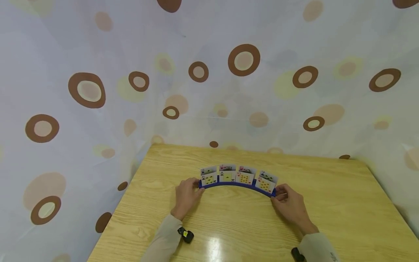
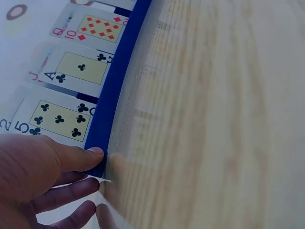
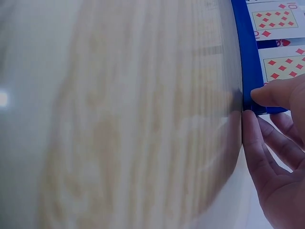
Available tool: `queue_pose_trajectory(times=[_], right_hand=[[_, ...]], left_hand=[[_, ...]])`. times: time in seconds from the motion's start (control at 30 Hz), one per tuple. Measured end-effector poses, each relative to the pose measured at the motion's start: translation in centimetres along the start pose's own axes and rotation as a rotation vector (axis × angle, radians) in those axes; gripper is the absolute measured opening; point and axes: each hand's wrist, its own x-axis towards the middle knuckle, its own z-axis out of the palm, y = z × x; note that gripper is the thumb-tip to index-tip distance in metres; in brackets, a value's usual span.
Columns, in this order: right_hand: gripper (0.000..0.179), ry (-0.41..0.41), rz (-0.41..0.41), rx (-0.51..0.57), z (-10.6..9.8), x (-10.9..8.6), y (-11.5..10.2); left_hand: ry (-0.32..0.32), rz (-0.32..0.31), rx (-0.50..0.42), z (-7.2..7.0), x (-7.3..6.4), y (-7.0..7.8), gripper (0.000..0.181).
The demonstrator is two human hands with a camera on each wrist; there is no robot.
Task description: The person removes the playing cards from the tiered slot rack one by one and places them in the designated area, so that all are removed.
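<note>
A curved blue playing-card holder [image 1: 229, 183] lies on the table with playing cards standing in two rows. My left hand [image 1: 186, 196] pinches its left end, the thumb [image 2: 90, 155] on the blue front strip. At the right end, my right hand [image 1: 291, 205] grips the holder with thumb and fingers. The front row shows a clubs card marked 5 [image 2: 59, 119], an ace of clubs [image 1: 227, 177], a ten of diamonds [image 1: 244, 178] and another diamonds card [image 1: 265, 185]. Behind them the back-row cards are partly hidden; a queen [image 2: 58, 31] and a black seven [image 1: 268, 176] peek out.
The light wooden table [image 1: 327, 189] spreads around the holder. A white curtain-like sheet [image 1: 209, 40] with brown circles rises behind and along the sides. Dark camera mounts [image 1: 186, 235] sit at both wrists.
</note>
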Motion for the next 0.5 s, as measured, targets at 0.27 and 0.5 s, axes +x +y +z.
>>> queue_pose_trajectory(times=[0.27,0.5], right_hand=[[0.033,0.031,-0.003,0.010,-0.08,-0.10,0.76],[0.038,0.022,0.024,-0.003,0.31,0.29,0.78]], left_hand=[[-0.018,0.016,0.015,0.72,0.59,0.50,0.023],[-0.079,-0.012,0.013,0.33,0.92,0.57,0.025]])
